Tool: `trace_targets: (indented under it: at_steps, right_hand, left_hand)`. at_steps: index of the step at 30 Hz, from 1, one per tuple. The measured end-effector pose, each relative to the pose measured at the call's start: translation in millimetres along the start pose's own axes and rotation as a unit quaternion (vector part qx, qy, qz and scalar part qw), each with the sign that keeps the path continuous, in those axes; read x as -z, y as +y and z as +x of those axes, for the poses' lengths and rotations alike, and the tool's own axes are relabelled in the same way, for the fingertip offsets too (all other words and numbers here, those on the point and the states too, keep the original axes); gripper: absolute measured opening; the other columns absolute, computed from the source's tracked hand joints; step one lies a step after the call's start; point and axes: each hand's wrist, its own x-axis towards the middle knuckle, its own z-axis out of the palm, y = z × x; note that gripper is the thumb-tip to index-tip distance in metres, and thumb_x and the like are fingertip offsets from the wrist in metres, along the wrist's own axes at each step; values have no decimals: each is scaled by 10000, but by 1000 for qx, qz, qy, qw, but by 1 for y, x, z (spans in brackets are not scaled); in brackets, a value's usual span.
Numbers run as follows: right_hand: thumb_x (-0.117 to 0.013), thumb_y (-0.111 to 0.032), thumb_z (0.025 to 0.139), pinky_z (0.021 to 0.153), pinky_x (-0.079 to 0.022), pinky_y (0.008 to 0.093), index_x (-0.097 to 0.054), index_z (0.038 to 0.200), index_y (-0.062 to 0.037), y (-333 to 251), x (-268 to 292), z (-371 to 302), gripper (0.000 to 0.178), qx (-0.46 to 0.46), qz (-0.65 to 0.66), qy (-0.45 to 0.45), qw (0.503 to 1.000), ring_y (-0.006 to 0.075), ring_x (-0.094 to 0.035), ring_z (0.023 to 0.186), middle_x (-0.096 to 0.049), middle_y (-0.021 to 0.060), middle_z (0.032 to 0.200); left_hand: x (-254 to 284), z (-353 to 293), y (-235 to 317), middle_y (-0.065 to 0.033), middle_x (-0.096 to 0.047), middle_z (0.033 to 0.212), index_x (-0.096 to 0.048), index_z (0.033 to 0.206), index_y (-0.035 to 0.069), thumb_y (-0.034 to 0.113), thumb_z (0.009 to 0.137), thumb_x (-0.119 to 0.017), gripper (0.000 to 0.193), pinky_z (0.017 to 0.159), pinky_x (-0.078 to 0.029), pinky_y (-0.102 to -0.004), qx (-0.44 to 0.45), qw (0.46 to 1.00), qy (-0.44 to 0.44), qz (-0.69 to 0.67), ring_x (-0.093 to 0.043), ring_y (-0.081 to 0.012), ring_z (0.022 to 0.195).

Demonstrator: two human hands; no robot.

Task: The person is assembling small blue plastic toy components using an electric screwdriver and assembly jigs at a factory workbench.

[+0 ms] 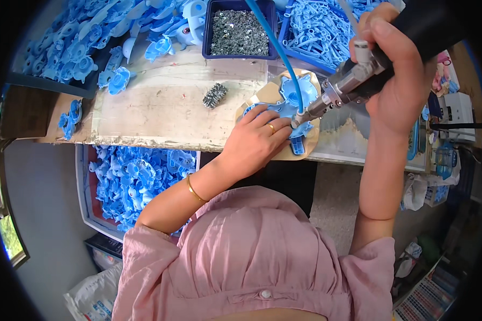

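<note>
My right hand is wrapped round a black and silver power screwdriver, which slants down to the left. Its tip meets a light blue plastic shell part, though the exact contact point is hard to make out. That part lies in a tan shaped holder at the table's front edge. Across the near left side of the part rest the spread fingers of my left hand; the thumb is mostly hidden. A blue hose runs from the top edge to the screwdriver's tip.
On the table lies a small heap of screws. Behind stand a dark blue tray of screws and a blue bin of long light blue pieces. Blue shells pile up far left; more fill a crate below.
</note>
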Motion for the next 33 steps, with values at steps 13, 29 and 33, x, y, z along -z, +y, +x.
trace_targets:
  at_steps: [13,29,33]
  right_hand:
    - [-633,-46,843,484,-432,219,-404,1308,88,-3,5,-17,535,-55,21,28,998,99,-546,520,-584,38,719]
    - [-638,-183,960,736,-546,304,-687,1115,-18,167,289,135,231,-107,-352,-25,929,128,-684,782,-714,71,913]
    - [-674,-127,868,846,-543,446,-672,1202,-127,258,314,102,334,-134,-558,-38,818,357,-670,998,-704,131,1114]
  left_hand:
    - [-2,2,3,-36,-679,1089,-680,960,90,169,828,-708,157,1050,-434,-427,1,1000,1,9,-610,-232,1058]
    - [249,-76,16,-149,-734,987,-711,966,8,143,737,-763,271,809,-514,-420,345,896,-251,-126,-674,-349,885]
    - [245,-105,21,-164,-698,1142,-660,1196,37,212,791,-785,459,889,-499,-436,420,878,-212,84,-649,-359,1013]
